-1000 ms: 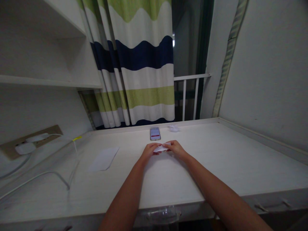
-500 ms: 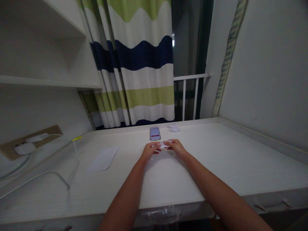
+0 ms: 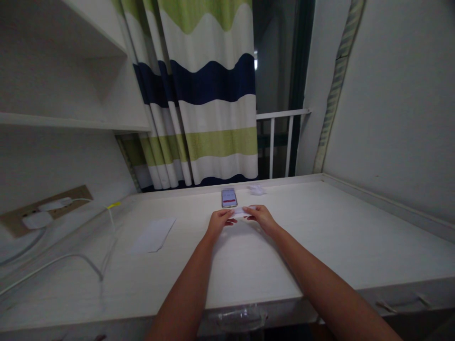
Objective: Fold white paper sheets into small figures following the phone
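A small strip of white paper, which looks folded, is held between my two hands just above the desk. My left hand pinches its left end, thumb on top and fingers beneath. At the right end, my right hand grips it the same way. Right behind the paper lies a phone with its screen lit. Some crumpled white paper rests farther back, to the right of the phone.
Flat white sheets lie on the white desk at the left. Plugs and a white cable run along the left wall. A striped curtain hangs behind the desk, beside a white railing.
My left hand has shifted slightly left along the paper, so more of the strip shows between my hands. My right hand has barely moved.
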Tool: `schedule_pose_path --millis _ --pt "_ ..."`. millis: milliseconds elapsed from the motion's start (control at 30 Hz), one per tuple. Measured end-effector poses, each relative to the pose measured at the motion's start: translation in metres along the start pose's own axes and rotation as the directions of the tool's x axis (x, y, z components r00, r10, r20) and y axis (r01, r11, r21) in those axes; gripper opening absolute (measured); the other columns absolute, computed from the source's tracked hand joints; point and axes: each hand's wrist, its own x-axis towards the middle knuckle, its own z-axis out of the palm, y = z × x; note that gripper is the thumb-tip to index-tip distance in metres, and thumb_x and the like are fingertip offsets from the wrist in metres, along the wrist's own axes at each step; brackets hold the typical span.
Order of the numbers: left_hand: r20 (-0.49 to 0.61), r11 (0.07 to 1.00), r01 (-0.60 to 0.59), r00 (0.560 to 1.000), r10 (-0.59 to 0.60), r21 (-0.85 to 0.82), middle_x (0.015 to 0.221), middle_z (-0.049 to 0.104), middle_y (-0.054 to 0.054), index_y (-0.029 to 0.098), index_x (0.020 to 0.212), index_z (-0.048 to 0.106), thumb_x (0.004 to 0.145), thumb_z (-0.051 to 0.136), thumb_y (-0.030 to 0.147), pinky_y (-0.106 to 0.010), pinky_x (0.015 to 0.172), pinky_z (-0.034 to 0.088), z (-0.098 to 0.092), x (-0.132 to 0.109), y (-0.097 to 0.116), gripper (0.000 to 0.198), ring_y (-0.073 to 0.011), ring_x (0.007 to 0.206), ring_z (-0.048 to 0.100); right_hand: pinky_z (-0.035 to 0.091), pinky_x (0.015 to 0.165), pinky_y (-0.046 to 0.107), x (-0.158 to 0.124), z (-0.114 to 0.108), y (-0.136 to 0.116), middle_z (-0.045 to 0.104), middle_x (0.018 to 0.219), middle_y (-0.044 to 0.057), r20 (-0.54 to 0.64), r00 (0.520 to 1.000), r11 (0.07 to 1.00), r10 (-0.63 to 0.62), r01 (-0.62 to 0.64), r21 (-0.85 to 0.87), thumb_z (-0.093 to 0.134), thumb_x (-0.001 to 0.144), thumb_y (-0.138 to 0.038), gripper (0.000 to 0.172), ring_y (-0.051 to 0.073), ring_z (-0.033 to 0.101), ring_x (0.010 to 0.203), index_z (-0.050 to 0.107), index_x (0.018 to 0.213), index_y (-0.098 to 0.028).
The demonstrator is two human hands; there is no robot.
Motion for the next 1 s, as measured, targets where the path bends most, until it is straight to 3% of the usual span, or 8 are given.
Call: schedule_pose_path --millis 233,433,733,1000 --pt "0.028 1.000 -0.021 0.999 0.021 -0.009 0.076 0.065 -0.009 0.009 0.078 0.064 0.062 0.063 0.038 -0.021 0.051 0.046 0.0013 -0.0025 0.0024 0.033 -0.0132 0.055 0.060 0.039 0.054 0.021 0.0016 -0.0028 -0.0012 0.060 0.059 0.002 -0.027 0.999 1.000 0.020 -0.020 0.010 0.068 0.054 -0.036 0.025 0.009 0.052 0.054 0.064 0.059 -0.012" --pt "-0.031 0.998 -0.044 0.999 0.043 -0.041 0.074 0.065 -0.008 0.009 0.081 0.063 0.062 0.064 0.035 -0.020 0.051 0.047 -0.0012 -0.0008 0.0020 0.032 -0.0126 0.055 0.060 0.040 0.056 0.022 0.0010 -0.0050 -0.0031 0.062 0.063 0.004 -0.076 0.997 0.999 0.031 -0.030 0.016 0.069 0.053 -0.037 0.027 0.010 0.054 0.057 0.065 0.062 -0.012" --pt "-0.076 0.996 -0.035 0.997 0.029 -0.084 0.071 0.064 -0.008 0.008 0.075 0.063 0.061 0.064 0.033 -0.020 0.050 0.046 -0.0015 0.0013 0.0011 0.029 -0.0123 0.054 0.060 0.039 0.056 0.022 -0.0004 -0.0041 -0.0033 0.061 0.059 0.002 -0.058 0.998 1.000 0.007 -0.007 -0.015 0.068 0.052 -0.038 0.027 0.010 0.052 0.057 0.064 0.059 -0.012" --pt "0.026 0.999 -0.004 1.000 0.005 -0.032 0.074 0.065 -0.008 0.009 0.080 0.064 0.055 0.069 0.035 -0.023 0.052 0.047 0.0016 -0.0035 0.0002 0.036 -0.0148 0.061 0.060 0.040 0.057 0.024 -0.0001 0.0007 0.0043 0.062 0.061 0.003 0.000 1.000 0.998 0.008 -0.008 -0.056 0.067 0.053 -0.040 0.029 0.013 0.054 0.059 0.065 0.063 -0.013"
